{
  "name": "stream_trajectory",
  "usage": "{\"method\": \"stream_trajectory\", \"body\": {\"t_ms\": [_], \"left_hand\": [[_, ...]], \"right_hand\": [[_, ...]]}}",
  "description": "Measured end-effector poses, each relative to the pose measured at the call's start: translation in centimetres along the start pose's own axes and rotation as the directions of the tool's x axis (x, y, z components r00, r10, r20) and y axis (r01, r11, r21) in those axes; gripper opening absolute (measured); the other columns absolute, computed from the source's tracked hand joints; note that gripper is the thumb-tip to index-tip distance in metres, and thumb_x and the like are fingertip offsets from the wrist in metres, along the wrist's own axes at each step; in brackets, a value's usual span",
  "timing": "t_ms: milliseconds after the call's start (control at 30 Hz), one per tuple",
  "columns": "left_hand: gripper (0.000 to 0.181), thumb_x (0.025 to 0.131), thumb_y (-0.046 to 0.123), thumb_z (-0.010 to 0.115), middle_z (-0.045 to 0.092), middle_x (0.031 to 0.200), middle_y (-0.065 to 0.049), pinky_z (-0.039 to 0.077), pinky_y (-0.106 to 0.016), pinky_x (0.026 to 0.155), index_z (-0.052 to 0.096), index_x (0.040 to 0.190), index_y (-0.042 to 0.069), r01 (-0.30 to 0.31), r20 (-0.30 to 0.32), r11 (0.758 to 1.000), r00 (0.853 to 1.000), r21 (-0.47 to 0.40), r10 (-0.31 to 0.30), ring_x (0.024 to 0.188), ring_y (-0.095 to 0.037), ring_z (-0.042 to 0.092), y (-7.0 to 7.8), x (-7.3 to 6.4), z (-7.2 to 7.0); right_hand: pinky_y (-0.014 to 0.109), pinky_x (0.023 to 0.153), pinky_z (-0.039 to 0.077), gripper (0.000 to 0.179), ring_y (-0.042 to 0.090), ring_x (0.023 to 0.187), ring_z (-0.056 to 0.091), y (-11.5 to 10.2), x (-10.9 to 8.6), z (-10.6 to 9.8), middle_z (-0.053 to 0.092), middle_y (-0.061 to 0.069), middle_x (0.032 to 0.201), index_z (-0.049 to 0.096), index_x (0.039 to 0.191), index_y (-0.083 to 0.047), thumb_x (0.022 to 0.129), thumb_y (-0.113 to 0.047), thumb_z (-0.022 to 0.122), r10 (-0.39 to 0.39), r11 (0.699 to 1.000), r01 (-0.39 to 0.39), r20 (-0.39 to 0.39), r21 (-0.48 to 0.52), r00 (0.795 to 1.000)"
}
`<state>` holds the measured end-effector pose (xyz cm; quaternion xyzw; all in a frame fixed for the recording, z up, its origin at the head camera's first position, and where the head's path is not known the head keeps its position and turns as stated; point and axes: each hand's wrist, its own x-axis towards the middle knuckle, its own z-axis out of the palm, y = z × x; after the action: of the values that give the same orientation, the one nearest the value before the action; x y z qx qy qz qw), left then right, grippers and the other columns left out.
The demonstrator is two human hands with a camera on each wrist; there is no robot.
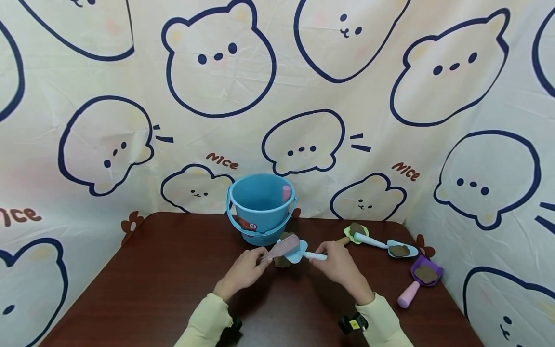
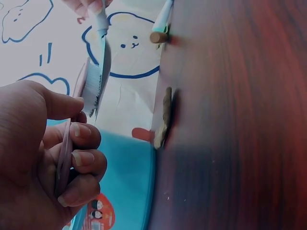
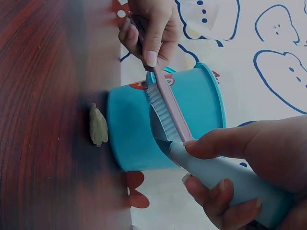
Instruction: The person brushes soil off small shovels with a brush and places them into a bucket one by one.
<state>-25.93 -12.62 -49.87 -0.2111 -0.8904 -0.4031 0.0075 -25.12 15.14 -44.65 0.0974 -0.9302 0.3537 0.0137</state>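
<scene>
My left hand (image 1: 244,270) grips a dusty-pink brush (image 1: 284,246) by its handle. In my right hand (image 1: 340,265) is the pale blue handle of a small toy shovel (image 1: 296,254) with a blue blade. The brush's white bristles (image 3: 160,108) lie against or just over the blade; in the right wrist view they seem to touch it. Both tools are held above the table, in front of a blue bucket (image 1: 257,219). A flat brown lump (image 3: 98,125) lies on the table below them, near the bucket's base.
A pink handle (image 1: 286,193) sticks up inside the bucket. At the right of the dark wooden table (image 1: 182,279) lie a green shovel (image 1: 363,230), a light blue shovel (image 1: 414,250) and a purple shovel (image 1: 438,271), each with a brown lump. A printed cloth (image 1: 303,96) hangs behind.
</scene>
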Motion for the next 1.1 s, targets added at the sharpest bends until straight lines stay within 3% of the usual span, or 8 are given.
{"method": "stream_trajectory", "body": {"t_ms": [167,700,933,1100], "left_hand": [[0.017,0.103,0.024,0.06,0.055,0.073,0.002,0.044,-0.026,0.054,0.065,0.109,0.009,-0.002,-0.009,1.0,1.0,0.005,0.002,0.06,-0.01,0.051,-0.3,-0.1,-0.5],[0.014,0.102,0.02,0.062,0.056,0.073,0.001,0.045,-0.027,0.056,0.066,0.108,0.008,0.074,-0.078,0.996,0.995,0.054,-0.069,0.063,-0.012,0.052,-1.0,-0.2,-1.9],[0.01,0.102,0.016,0.062,0.053,0.071,0.001,0.043,-0.027,0.055,0.065,0.096,0.008,0.058,-0.106,0.998,0.993,0.037,-0.053,0.061,-0.012,0.05,-1.2,-0.1,-2.1],[0.014,0.103,0.017,0.059,0.052,0.07,0.001,0.042,-0.026,0.053,0.065,0.099,0.006,0.041,-0.078,0.999,0.996,-0.02,-0.042,0.057,-0.011,0.049,-1.0,-0.1,-2.1]], "right_hand": [[0.031,0.057,0.049,0.013,0.014,0.06,0.056,0.0,0.1,-0.1,0.064,0.0,0.074,0.07,0.087,-0.007,0.086,-0.015,0.081,0.003,1.0,-0.003,0.009,0.0,1.0],[0.033,0.062,0.052,0.013,0.016,0.064,0.058,-0.1,-0.1,-0.9,0.066,0.002,0.079,0.072,0.089,-0.007,0.086,-0.015,0.081,0.038,0.999,-0.037,0.037,-0.028,0.999],[0.033,0.062,0.052,0.013,0.016,0.064,0.058,-0.1,-0.1,-1.1,0.066,0.002,0.078,0.072,0.089,-0.007,0.085,-0.016,0.082,0.036,0.999,-0.035,0.032,-0.026,0.999],[0.034,0.062,0.052,0.014,0.016,0.063,0.058,0.0,-0.2,-0.9,0.066,0.002,0.077,0.072,0.089,-0.007,0.085,-0.016,0.082,0.036,0.999,-0.036,0.029,-0.019,0.999]]}}
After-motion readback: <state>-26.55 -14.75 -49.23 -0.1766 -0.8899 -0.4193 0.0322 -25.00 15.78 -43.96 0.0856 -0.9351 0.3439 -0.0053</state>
